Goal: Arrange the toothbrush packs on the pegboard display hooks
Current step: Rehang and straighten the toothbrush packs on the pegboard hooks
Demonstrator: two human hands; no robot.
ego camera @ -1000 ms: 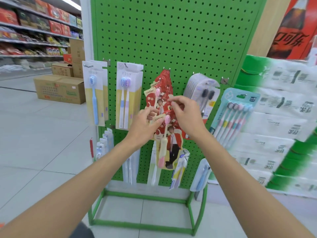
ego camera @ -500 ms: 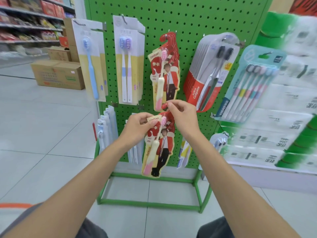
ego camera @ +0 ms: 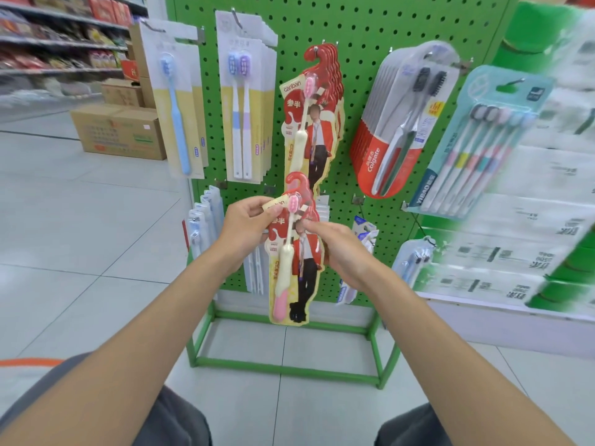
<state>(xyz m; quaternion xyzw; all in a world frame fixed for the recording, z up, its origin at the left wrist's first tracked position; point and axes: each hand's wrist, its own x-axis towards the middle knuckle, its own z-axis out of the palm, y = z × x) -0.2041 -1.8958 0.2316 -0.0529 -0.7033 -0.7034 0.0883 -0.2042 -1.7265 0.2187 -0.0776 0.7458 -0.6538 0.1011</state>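
Observation:
A red toothbrush pack (ego camera: 297,265) with a pink-and-cream brush hangs upright in front of the lower part of the green pegboard (ego camera: 354,33). My left hand (ego camera: 246,225) pinches its upper left edge. My right hand (ego camera: 338,252) grips its right side. Right above it, a stack of the same red packs (ego camera: 317,117) hangs on a hook. Further packs hang on the top row: a blue single brush (ego camera: 175,101), a blue-and-purple pair (ego camera: 246,101), a Colgate pair (ego camera: 404,123) and a teal multi-brush pack (ego camera: 476,146).
Smaller packs (ego camera: 206,217) hang on the lower hooks at left and right. The green stand's floor frame (ego camera: 286,370) is below. Tissue packs (ego camera: 521,239) are stacked at the right. Cardboard boxes (ego camera: 119,130) and store shelves stand at the far left.
Both hands brought the red pack down from the hanging stack to the lower part of the board. The camera view dropped lower and closer.

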